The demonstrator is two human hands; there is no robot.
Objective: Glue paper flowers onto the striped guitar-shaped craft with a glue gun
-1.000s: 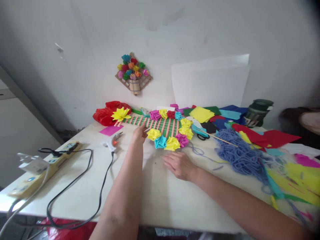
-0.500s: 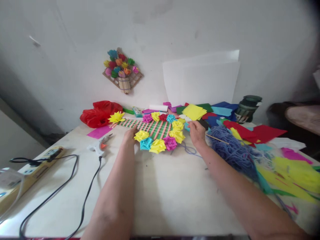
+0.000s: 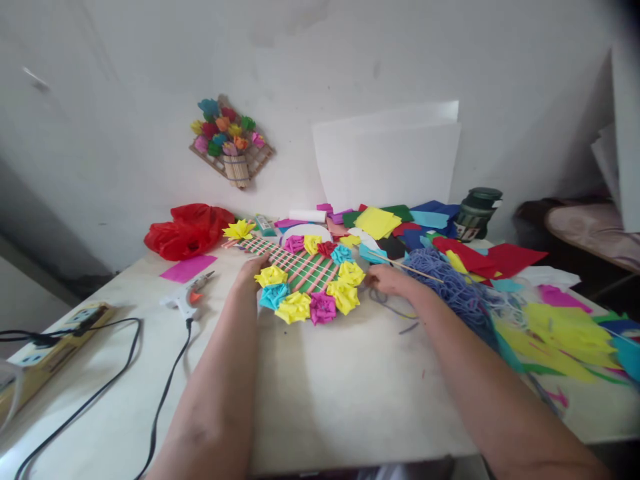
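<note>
A woven mat point(image 3: 305, 267) of green and pink strips lies at the back middle of the table, with a ring of paper flowers point(image 3: 295, 307) in yellow, blue, pink and red on it. My left hand point(image 3: 250, 270) is closed on the mat's left edge beside a yellow flower. Curled fingers of my right hand point(image 3: 387, 280) grip the mat's right edge, next to another yellow flower and a loose purple strand. Both forearms stretch across the white table point(image 3: 340, 393).
A glue gun point(image 3: 185, 297) with its black cord and a power strip point(image 3: 55, 340) lie left. Red bag point(image 3: 187, 230) and pink paper point(image 3: 187, 268) sit back left. Purple yarn point(image 3: 450, 287), a thin stick point(image 3: 405, 267), coloured sheets point(image 3: 380, 221) and a green jar point(image 3: 477, 212) crowd the right.
My right hand left the bare table, reached to the back right, then came to the mat's right edge. The mat has shifted nearer and turned a little; the view swung right.
</note>
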